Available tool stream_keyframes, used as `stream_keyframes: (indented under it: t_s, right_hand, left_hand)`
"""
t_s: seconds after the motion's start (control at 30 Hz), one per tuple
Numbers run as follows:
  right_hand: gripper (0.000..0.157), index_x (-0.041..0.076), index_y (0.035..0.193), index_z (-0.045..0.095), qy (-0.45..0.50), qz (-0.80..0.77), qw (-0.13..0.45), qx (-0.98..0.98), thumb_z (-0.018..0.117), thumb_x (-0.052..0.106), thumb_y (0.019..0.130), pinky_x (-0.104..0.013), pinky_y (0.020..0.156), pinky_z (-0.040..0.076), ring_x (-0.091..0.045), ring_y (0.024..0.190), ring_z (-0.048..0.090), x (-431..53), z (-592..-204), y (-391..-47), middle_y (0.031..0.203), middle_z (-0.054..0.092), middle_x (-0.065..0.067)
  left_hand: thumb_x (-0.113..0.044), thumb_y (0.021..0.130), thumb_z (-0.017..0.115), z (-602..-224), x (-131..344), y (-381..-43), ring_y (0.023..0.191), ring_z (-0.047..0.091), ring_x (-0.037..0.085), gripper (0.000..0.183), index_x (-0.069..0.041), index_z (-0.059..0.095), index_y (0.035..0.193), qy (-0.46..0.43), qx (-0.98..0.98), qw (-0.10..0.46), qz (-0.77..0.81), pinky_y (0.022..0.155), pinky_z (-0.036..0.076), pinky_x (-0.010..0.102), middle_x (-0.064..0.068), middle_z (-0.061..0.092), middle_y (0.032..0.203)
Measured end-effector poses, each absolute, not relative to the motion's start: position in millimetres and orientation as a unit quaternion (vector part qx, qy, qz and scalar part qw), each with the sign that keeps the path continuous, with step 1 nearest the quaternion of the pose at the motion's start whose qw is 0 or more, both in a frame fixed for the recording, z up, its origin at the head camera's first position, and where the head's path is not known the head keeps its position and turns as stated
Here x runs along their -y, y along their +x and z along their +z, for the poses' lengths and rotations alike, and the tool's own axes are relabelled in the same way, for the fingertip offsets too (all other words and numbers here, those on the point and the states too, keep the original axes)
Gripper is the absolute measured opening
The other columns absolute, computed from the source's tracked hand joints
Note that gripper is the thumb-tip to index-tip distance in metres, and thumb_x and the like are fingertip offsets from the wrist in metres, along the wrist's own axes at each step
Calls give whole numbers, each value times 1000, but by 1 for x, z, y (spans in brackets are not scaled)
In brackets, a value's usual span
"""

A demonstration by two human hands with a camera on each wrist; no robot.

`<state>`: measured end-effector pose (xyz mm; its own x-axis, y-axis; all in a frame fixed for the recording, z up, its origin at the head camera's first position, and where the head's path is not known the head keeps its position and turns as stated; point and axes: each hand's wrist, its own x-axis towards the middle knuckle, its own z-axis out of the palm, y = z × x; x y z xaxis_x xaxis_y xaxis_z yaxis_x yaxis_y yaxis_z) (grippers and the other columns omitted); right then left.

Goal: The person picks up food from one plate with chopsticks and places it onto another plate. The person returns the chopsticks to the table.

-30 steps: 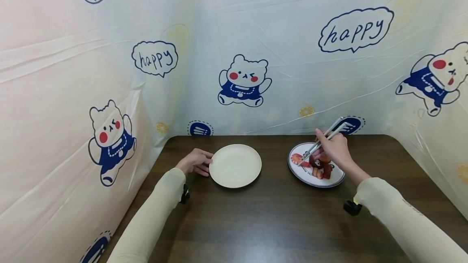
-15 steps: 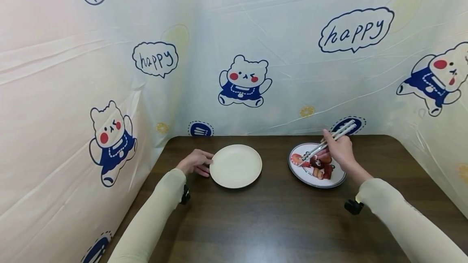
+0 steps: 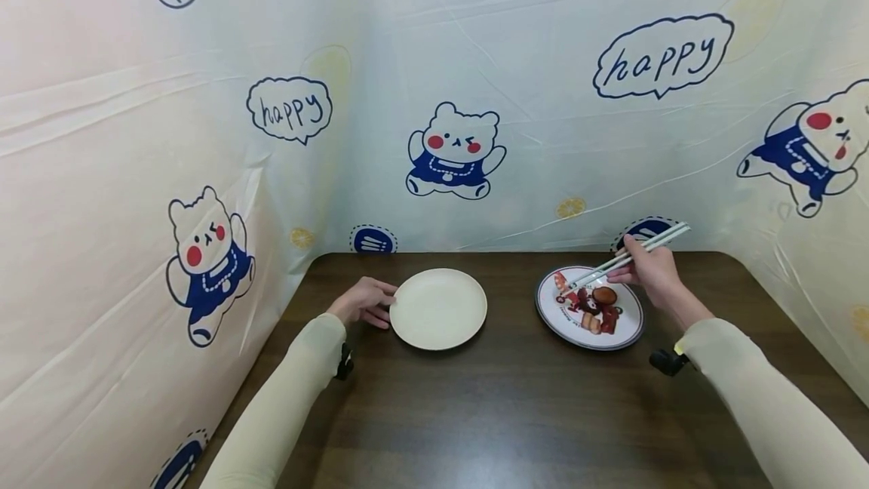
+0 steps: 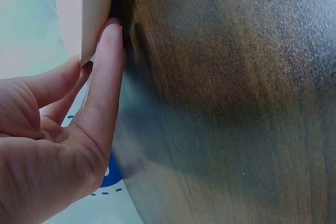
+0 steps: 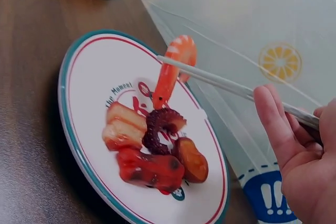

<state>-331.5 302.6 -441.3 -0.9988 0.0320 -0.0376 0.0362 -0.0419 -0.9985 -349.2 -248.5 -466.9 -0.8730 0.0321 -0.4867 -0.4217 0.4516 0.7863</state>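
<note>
My left hand (image 3: 361,300) pinches the left rim of a plain cream plate (image 3: 440,310). In the left wrist view the thumb is at the rim and fingers (image 4: 107,66) reach along its underside. My right hand (image 3: 653,275) grips a pair of pale metallic chopsticks (image 5: 220,81), slanted down left over a printed white plate (image 3: 624,330). Their tips meet an orange striped shrimp (image 5: 167,80), which stands on end above the plate in the right wrist view. Beside it lie a dark purple curled piece (image 5: 157,129), a brown oval piece (image 5: 191,160), a glossy red piece (image 5: 149,170) and a pale orange piece (image 5: 125,126).
Both plates are on a dark wooden table (image 3: 434,413), near its far edge, with a gap between them. Printed sheeting (image 3: 543,134) hangs behind the table and along both sides. A black wrist camera (image 3: 668,362) sits under the right sleeve.
My right hand has shifted right, and the chopsticks lie at a flatter slant. The shrimp has turned between their tips, and the brown oval piece is now uncovered. The left hand stays put.
</note>
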Motion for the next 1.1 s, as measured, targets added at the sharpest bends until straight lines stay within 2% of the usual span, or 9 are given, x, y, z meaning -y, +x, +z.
stream_keyframes:
  t_s: [0.3,0.6,0.87,1.1]
  right_hand:
    - [43,-8,114,48,19,-755,38,-654,46,34,114,-30,71,65,-19,69,77,-317,-444,-333,82,74,-16]
    - [47,-10,114,50,-4,-753,43,-657,48,37,113,-32,71,66,-20,69,77,-318,-436,-337,80,74,-13]
    - [39,-2,105,59,5,-767,70,-638,49,35,113,-30,70,66,-18,69,76,-323,-430,-340,81,74,-10]
    - [40,2,96,68,0,-792,105,-602,48,31,114,-29,70,65,-19,69,76,-327,-426,-341,82,74,-11]
  left_hand:
    - [-4,104,64,-466,249,-347,72,72,22,45,2,58,148,-110,-819,227,515,72,67,42,18,71,108]
    - [-4,104,64,-465,248,-345,71,71,23,45,1,59,148,-115,-819,226,515,71,67,41,18,70,106]
    - [-5,104,64,-463,248,-344,70,71,22,46,1,57,149,-115,-814,229,520,72,67,42,18,71,106]
    - [-5,104,64,-463,249,-345,71,71,22,46,2,57,149,-111,-817,227,519,72,67,42,18,71,106]
